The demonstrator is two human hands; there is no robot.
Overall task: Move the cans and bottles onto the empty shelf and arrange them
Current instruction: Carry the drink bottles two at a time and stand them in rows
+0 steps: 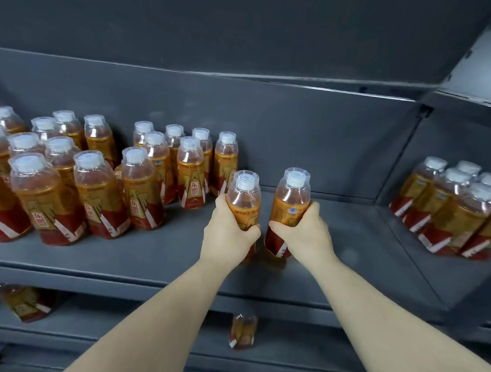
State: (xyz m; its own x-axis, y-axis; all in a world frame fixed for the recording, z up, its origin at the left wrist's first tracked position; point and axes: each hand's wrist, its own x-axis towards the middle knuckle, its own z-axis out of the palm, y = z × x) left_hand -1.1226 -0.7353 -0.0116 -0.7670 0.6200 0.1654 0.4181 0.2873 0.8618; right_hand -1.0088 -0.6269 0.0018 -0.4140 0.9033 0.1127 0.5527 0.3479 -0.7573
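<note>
The left hand [228, 235] grips a clear plastic amber drink bottle [244, 197] with a white cap and a gold-and-red label. Its fingers [221, 201] and thumb are curled round the bottle's middle. The right hand [304, 232] grips a second amber drink bottle [291, 198] of the same kind, fingers [313, 209] wrapped round its label.

Both bottles stand upright, close side by side but apart, over the middle of the dark grey metal shelf [334, 244], near its front. The hands hide their bases, so I cannot tell whether they rest on the shelf.

On the shelf's left part stands a large cluster of bottles [99, 186] of the same kind, upright in rough rows from back panel to front edge. At the shelf's right end, past the angled side panel, stands a smaller cluster of bottles [455, 210].

Below the shelf is a lower shelf [150, 327]. A lone bottle [242, 332] stands under the shelf's middle, and another bottle [23, 303] shows under its left end.
</note>
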